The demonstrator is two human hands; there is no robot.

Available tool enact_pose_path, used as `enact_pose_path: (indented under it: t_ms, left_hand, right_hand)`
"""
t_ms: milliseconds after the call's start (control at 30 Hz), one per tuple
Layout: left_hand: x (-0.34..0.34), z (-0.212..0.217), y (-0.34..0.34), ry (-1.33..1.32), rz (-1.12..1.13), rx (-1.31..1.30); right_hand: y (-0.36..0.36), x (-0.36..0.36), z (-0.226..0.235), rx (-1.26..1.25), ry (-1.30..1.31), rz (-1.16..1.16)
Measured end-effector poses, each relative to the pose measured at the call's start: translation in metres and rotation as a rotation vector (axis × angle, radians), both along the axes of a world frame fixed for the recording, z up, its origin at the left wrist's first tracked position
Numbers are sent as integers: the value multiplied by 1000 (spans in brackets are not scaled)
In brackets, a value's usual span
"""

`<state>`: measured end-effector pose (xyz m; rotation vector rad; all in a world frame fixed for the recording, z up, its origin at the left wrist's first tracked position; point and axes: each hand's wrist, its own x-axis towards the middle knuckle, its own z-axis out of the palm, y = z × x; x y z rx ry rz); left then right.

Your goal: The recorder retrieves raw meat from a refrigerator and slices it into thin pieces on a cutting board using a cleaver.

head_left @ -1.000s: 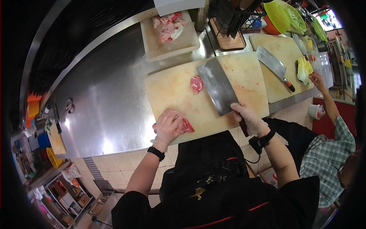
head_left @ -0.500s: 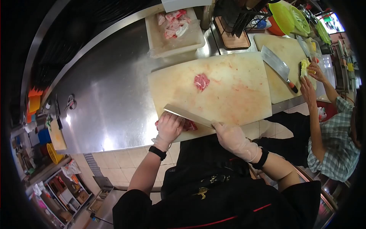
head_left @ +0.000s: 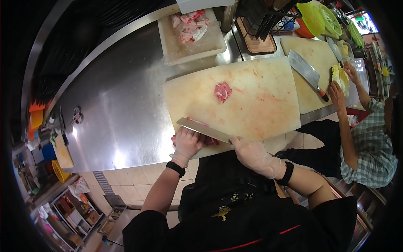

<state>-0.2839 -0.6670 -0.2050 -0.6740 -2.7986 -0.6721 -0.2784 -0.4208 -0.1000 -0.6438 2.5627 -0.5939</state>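
A large pale cutting board (head_left: 252, 105) lies on the steel counter in front of me. My left hand (head_left: 187, 143), gloved, presses down on a red piece of raw meat (head_left: 210, 141) at the board's near edge. My right hand (head_left: 252, 154), also gloved, grips the handle of a broad cleaver (head_left: 201, 129) whose blade lies nearly flat against the meat beside my left fingers. A small pile of cut meat (head_left: 223, 90) sits in the middle of the board.
A white tray (head_left: 191, 42) with more raw meat stands at the back. To the right, another person's hands (head_left: 340, 90) handle yellow-green vegetables on a second board (head_left: 312, 54) with a cleaver (head_left: 308, 73) on it. A dark rack and green bowls stand behind.
The cleaver came down from a raised position over the board to lie low against the meat at the near edge. My left hand stayed on the meat.
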Motion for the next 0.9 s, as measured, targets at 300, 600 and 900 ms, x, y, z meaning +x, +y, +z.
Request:
enact_pose_path:
  t_ms: [300,600,900]
  left_hand:
    - [-3,0,1,40,-21,27]
    - [3,-6,-2,4,-13,1]
    - [0,-1,2,31,-20,37]
  right_hand:
    - [-50,-40,-11,-129,-160,36]
    - [9,-4,-9,-81,-126,27]
    - [-39,-21,-20,-88,-58,13]
